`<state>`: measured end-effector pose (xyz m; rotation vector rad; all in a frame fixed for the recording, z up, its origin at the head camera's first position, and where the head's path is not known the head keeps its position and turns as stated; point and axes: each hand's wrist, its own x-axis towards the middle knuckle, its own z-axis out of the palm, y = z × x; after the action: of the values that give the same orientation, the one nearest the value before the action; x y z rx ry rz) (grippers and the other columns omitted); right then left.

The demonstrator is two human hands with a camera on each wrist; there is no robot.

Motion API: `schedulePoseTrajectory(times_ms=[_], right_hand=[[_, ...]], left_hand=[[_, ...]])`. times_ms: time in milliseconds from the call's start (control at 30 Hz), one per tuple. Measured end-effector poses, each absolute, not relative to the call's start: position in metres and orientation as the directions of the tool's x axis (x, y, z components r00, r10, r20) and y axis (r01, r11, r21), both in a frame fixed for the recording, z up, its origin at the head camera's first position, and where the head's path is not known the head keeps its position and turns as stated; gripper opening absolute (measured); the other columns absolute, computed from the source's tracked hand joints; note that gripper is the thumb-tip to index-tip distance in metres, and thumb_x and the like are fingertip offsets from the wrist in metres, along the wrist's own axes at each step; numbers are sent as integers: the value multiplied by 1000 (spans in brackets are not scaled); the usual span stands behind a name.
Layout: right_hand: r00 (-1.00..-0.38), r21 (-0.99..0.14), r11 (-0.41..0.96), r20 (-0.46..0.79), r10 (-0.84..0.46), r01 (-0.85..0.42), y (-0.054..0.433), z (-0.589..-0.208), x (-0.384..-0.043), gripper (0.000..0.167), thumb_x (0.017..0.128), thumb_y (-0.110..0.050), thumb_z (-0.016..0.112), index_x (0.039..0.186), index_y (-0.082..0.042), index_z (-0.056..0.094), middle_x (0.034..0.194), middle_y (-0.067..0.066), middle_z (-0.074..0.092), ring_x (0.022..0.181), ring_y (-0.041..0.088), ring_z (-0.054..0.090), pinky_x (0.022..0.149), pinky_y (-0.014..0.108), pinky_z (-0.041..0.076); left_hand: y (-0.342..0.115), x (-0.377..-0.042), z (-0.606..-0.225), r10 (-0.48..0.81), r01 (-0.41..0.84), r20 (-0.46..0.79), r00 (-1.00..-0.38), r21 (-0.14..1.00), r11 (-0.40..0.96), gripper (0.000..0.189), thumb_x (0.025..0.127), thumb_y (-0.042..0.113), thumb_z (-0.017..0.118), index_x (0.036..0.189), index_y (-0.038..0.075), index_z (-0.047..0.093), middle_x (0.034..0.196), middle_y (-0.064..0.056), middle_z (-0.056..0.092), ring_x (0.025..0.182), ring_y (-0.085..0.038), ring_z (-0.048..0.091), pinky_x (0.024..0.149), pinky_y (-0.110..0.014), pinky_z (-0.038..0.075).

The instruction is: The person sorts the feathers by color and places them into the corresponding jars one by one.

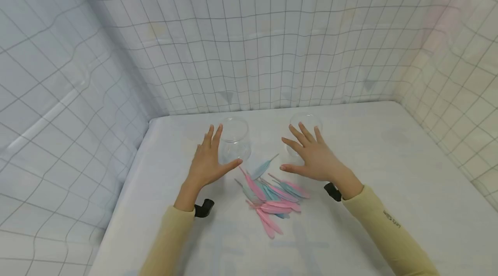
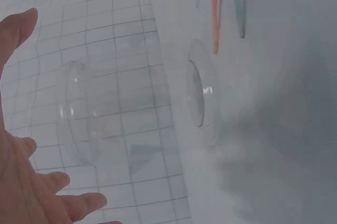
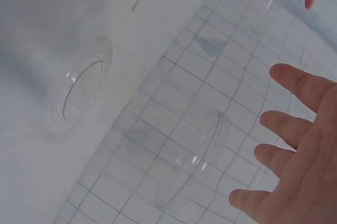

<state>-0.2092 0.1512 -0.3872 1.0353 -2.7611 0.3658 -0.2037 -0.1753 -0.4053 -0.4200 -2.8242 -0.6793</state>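
While near clear jars (image 1: 236, 148), fingers (image 1: 292, 169) outstretched.

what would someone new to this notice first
Probably the loose pile of pink and blue feathers, the brightest colours here, on the white table. Next, the spread left hand and right hand, with the clear left jar and clear right jar near them, toward the table's far edge.
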Motion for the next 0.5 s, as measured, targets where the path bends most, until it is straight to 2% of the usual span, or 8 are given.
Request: schedulePoseTrajectory(times_ms=[200,333,500], right_hand=[[-685,-167,671,312,-659,-722,141,-397,-212,65,88,-57,57,134,-11,54,152,15,26,141,34,11,108,60,5],[-624,-126,626,358,-695,-769,133,-408,-220,50,88,-43,65,125,-9,61,146,19,36,139,36,18,108,59,12],[-574,-121,574,368,-731,-809,124,-417,-231,37,87,-28,71,116,-5,66,141,22,41,138,39,21,110,54,11]], left_hand=[[-177,-218,-423,127,293,305,-944,597,747,113,75,60,71,153,26,-3,157,-14,4,138,-39,17,97,-64,32],[-178,-226,-431,85,273,295,-952,688,672,116,72,59,74,153,29,-4,157,-9,5,140,-32,15,99,-62,31],[-180,-233,-438,57,250,270,-961,768,589,118,70,57,77,152,32,-4,157,-3,8,140,-30,17,103,-59,26]])
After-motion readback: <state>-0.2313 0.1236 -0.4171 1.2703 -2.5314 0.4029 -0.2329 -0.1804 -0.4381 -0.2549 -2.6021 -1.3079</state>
